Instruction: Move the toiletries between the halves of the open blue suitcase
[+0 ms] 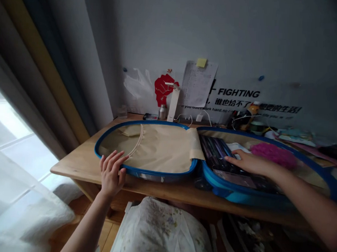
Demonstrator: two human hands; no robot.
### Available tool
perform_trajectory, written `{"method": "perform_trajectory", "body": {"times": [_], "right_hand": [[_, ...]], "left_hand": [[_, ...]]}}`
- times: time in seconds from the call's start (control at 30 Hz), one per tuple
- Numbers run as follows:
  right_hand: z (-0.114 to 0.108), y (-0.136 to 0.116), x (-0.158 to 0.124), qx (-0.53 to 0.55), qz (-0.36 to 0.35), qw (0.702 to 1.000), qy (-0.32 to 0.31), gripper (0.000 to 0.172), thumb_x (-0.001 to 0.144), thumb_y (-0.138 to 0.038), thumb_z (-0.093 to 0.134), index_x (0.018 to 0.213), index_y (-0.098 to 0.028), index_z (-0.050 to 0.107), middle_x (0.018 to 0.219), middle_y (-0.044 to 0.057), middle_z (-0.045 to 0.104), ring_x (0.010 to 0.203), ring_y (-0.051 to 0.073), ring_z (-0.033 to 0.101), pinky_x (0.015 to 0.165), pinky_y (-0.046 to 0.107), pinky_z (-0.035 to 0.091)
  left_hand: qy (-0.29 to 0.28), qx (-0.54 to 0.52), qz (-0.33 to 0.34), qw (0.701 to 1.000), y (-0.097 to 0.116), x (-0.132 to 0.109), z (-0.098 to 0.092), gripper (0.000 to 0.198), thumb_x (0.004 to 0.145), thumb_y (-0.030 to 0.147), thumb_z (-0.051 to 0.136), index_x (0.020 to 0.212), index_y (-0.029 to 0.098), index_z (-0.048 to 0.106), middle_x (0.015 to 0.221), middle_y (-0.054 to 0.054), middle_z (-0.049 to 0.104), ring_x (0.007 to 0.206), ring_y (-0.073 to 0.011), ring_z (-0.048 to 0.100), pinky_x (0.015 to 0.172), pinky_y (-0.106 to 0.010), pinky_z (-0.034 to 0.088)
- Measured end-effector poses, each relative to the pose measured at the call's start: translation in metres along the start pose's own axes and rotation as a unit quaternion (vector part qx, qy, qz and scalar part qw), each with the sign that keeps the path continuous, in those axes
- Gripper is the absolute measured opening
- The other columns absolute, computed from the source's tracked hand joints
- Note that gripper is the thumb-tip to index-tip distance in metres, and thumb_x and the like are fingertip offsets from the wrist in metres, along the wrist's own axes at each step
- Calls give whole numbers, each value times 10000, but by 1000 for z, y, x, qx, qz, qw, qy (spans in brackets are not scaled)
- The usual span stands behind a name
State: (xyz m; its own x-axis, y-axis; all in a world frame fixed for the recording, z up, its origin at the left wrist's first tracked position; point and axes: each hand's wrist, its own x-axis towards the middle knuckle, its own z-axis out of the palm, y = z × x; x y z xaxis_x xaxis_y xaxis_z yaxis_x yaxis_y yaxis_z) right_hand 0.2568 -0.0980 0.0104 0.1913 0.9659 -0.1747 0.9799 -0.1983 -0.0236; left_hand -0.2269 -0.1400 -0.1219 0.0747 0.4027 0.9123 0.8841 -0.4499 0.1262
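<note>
An open blue suitcase with beige lining lies across the table, its two halves side by side. My left hand rests on the front rim of the left half, fingers stretched apart over the edge near an elastic lining pocket. In the right half, my right hand lies on dark, glossy striped packets, with thumb and forefinger stretched out; its other fingers are partly hidden. Beside that hand are a bright pink bundle and a white item.
The wooden table stands against a wall with a pinned paper. Along the back are a metal bottle, a white upright device, cables and clutter at right. In front is a chair with a floral cover; curtains hang left.
</note>
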Motion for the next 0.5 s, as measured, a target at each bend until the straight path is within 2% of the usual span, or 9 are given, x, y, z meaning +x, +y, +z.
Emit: {"method": "perform_trajectory", "body": {"times": [0.1,0.27,0.37,0.5], "right_hand": [[0,-6,3,-2,21,1000,2,716,898,-612,442,1386,-94,520,1356,255,626,1202,376,651,978,431,519],[3,0,11,34,7,999,-10,788,836,-614,539,1410,-77,483,1382,249,609,1170,357,669,968,395,537],[6,6,18,42,-5,999,-1,757,801,-596,580,1359,-89,521,1348,243,633,1163,359,671,965,393,542],[4,8,25,45,-2,998,42,682,739,-487,643,1320,-146,544,1247,210,693,1090,368,697,923,433,558]], "left_hand": [[1,3,7,1000,1,1,-2,351,1006,340,409,1199,206,670,1252,-113,690,1326,-248,523,1218,-429,202],[5,10,-1,1000,7,1,-1,359,1009,344,410,1217,211,670,1268,-108,688,1346,-245,513,1223,-422,202],[9,11,-13,1000,10,-1,0,369,1015,343,403,1245,210,660,1298,-111,674,1405,-251,462,1231,-432,192],[8,7,-16,1000,10,-3,0,388,1019,340,400,1298,203,633,1340,-122,651,1453,-258,408,1240,-450,182]]}}
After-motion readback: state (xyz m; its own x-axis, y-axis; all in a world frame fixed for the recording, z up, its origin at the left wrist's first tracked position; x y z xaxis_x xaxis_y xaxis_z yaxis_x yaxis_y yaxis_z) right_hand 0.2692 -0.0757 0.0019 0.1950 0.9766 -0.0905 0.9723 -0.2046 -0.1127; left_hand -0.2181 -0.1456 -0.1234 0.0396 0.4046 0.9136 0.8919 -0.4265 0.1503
